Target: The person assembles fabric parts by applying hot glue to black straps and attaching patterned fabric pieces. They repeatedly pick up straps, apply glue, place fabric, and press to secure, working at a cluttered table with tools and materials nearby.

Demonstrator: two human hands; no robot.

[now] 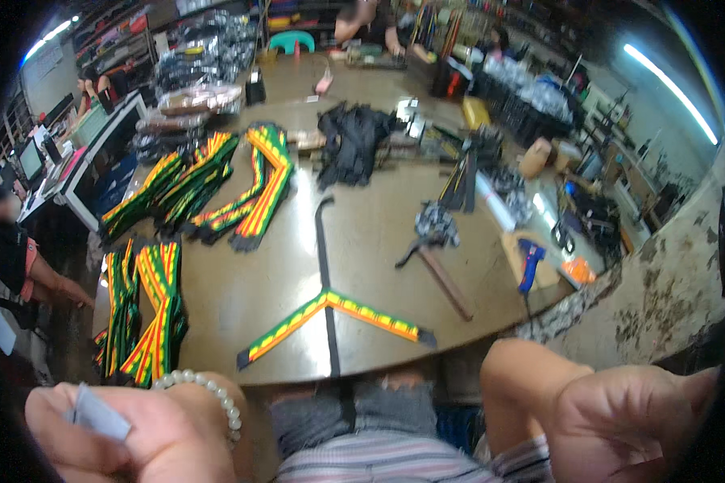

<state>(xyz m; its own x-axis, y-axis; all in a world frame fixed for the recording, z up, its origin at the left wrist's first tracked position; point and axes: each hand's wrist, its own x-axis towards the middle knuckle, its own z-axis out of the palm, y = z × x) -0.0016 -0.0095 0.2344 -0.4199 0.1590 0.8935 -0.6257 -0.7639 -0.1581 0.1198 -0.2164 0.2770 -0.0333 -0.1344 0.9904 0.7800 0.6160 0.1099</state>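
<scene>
- At two o'clock from the left hand [137,439], on the glossy brown tabletop [217,322], lies a green, yellow and red striped fabric strap [342,303], bent into an inverted V with black ends.
- Its arms point to eight and four o'clock; a long, narrow black strap [323,249] meets the bend, its long axis running roughly twelve to six.
- From the right hand [616,419] the striped strap lies toward ten o'clock, so the left is nearer; both hands are apart from it.
- The left fingers are curled, gripping a small, flat grey-blue slip [103,413].
- The right palm shows nothing in it; its fingers run into the dark rim, so I cannot tell their state.
- Around twelve o'clock from the left hand sits a bundle of matching striped straps [159,302].
- At three o'clock from the bend rests a wooden-handled hammer [447,283].
</scene>
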